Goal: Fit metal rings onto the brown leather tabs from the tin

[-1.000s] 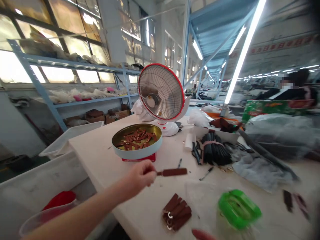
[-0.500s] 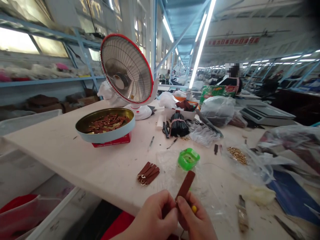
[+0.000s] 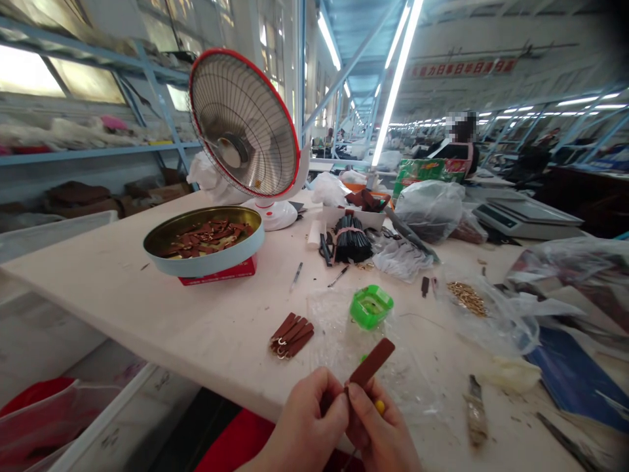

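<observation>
Head view, brown strip (image 3: 372, 364) over pale worktable (image 3: 196, 314), blue shelving (image 3: 88, 155), tube lights (image 3: 398, 78)

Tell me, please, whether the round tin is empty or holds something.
It holds something: brown strips lie heaped inside the round tin, its golden inner wall showing above them.

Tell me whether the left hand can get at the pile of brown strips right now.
Likely yes: the pile lies just beyond the left hand with only bare table between, though that hand is busy at the held strip.
</observation>
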The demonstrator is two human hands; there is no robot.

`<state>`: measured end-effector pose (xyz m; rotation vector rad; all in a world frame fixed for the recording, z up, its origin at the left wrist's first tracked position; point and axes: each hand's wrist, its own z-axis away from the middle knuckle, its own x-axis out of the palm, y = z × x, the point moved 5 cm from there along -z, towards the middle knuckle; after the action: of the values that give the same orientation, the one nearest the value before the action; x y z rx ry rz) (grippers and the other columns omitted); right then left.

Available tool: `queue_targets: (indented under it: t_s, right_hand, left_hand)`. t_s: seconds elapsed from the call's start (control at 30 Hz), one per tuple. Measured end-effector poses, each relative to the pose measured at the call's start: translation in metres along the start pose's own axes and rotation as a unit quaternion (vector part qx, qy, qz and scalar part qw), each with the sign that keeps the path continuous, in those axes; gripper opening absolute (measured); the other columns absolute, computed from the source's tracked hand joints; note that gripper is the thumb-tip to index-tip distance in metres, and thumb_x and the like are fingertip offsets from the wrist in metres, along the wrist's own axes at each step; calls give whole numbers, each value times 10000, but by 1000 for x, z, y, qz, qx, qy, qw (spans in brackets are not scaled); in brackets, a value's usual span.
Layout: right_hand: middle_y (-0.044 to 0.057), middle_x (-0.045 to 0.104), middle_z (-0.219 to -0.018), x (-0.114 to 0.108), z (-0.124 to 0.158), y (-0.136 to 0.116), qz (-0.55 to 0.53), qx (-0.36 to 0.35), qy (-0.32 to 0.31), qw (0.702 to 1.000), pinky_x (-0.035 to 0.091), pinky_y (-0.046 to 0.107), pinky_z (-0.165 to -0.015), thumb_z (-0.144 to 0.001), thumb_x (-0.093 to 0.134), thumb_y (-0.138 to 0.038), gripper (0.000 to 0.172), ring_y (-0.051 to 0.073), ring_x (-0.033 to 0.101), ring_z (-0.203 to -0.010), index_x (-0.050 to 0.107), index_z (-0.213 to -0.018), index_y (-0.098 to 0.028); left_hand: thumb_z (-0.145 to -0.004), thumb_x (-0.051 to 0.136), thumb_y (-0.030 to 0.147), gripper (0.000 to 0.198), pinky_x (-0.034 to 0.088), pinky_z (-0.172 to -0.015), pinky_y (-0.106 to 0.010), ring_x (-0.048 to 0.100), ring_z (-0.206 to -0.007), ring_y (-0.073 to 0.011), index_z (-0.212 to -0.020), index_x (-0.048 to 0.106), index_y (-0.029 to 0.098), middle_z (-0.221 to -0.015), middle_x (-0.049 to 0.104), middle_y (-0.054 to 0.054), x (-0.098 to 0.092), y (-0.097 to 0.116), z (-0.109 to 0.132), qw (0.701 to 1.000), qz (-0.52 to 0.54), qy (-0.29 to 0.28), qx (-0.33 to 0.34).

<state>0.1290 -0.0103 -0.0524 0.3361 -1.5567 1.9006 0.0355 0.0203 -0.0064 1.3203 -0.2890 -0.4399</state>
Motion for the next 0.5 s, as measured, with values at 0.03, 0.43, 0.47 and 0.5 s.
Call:
queue_targets:
  t_s: [0.03,0.43,0.47,0.5]
  right_hand:
    - [-83,410,-433,0,0,-2,-3,3,1,1000,209,139,-356,-668,770,-434,316,38,291,-366,598,-692,-170]
    - [-58,474,-548,20,9,-19,-94,66,-35,993,248,142,-397,-637,812,-322,249,21,288,-410,673,-794,-188]
    - [-61,467,-543,19,8,-16,-97,71,-48,992,245,142,-394,-648,806,-327,242,20,283,-408,676,-800,-192]
    - [-67,452,-530,17,7,-13,-102,76,-59,990,240,142,-392,-658,800,-332,235,20,276,-405,678,-805,-196]
  left_hand:
    - [-759,479,273,166,398,-502,-210,575,-539,-133,-635,401,194,-528,563,24,0,3,1,1000,1,-6,-3]
    - [-657,686,285,199,387,-554,-206,496,-557,-97,-672,522,173,-595,596,28,-18,11,-4,1000,5,-21,14]
    - [-637,700,264,201,382,-550,-199,490,-556,-90,-675,527,167,-596,588,32,-19,10,-6,1000,18,-22,12]
    - [-620,707,243,203,379,-544,-193,491,-556,-86,-675,528,163,-596,582,37,-18,9,-7,999,32,-28,6]
